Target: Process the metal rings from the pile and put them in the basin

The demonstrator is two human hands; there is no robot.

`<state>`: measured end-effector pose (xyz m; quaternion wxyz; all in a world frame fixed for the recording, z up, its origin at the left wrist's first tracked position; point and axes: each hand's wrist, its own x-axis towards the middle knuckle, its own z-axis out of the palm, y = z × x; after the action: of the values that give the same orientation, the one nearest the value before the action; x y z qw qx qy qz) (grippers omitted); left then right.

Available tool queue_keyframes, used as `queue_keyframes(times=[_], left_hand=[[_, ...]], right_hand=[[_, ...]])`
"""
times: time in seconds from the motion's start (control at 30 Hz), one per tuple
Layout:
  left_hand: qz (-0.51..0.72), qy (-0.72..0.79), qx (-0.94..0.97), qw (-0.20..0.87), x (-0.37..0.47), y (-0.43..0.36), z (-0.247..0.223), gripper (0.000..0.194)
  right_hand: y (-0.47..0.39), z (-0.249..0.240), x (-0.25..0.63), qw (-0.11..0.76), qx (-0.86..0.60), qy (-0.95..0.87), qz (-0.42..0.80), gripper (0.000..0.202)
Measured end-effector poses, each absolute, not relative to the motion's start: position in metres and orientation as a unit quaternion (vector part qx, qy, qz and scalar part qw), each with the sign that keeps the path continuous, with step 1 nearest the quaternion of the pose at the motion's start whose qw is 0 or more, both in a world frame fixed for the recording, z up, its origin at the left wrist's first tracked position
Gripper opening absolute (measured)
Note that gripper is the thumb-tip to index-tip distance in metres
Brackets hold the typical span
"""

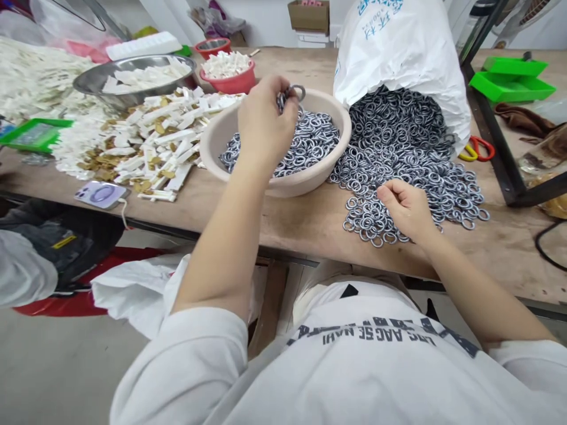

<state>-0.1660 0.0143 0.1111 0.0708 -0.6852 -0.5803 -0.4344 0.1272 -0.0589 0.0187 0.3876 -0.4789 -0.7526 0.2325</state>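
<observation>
Rings (303,92), grey metal, pinched in L hand (268,121) above beige round plastic bowl (305,186).
R hand (410,209) curled shut, R of bowl; contents, if any, can't tell.

I watched a brown worktop (301,227) remotely, beige basin (305,188) stood there, metal rings (370,221) and open white sack (398,47) lay beside it, white pieces (170,136) heaped, phone (100,195) near front edge.

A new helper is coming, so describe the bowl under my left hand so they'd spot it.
On the brown table, find the big white bag spilling grey metal rings. Left of its mouth sits the bowl, round and pale beige, your left hand over it. Unlike the red bowl of white pieces behind it, this one holds grey rings.
</observation>
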Motion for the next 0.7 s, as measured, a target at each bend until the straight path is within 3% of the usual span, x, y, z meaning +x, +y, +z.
queue_keyframes(times=[0.07, 0.13, 0.27, 0.4, 0.53, 0.6, 0.7], left_hand=[[-0.292, -0.666, -0.686, 0.031, -0.184, 0.043, 0.109, 0.072], [-0.271, -0.682, -0.678, 0.035, -0.194, 0.058, 0.098, 0.079], [-0.270, -0.688, -0.672, 0.057, -0.195, 0.065, 0.081, 0.066], [-0.356, -0.628, -0.688, 0.077, -0.180, 0.056, 0.088, 0.048], [-0.428, -0.548, -0.711, 0.106, -0.143, 0.002, 0.088, 0.051], [-0.466, -0.508, -0.722, 0.055, -0.122, -0.035, 0.074, 0.038], [-0.521, -0.492, -0.694, -0.065, -0.098, -0.081, 0.040, 0.028]], right_hand=[[-0.051, 0.015, 0.127, 0.382, -0.479, -0.757, 0.228, 0.040], [-0.043, 0.010, 0.131, 0.374, -0.485, -0.758, 0.225, 0.041], [-0.029, 0.002, 0.136, 0.305, -0.513, -0.778, 0.198, 0.043], [-0.019, -0.002, 0.118, 0.198, -0.498, -0.834, 0.131, 0.038], [-0.010, -0.003, 0.090, 0.105, -0.455, -0.881, 0.078, 0.028], [-0.004, -0.003, 0.086, 0.091, -0.458, -0.882, 0.063, 0.022], [-0.001, 0.001, 0.094, 0.151, -0.475, -0.862, 0.094, 0.021]])
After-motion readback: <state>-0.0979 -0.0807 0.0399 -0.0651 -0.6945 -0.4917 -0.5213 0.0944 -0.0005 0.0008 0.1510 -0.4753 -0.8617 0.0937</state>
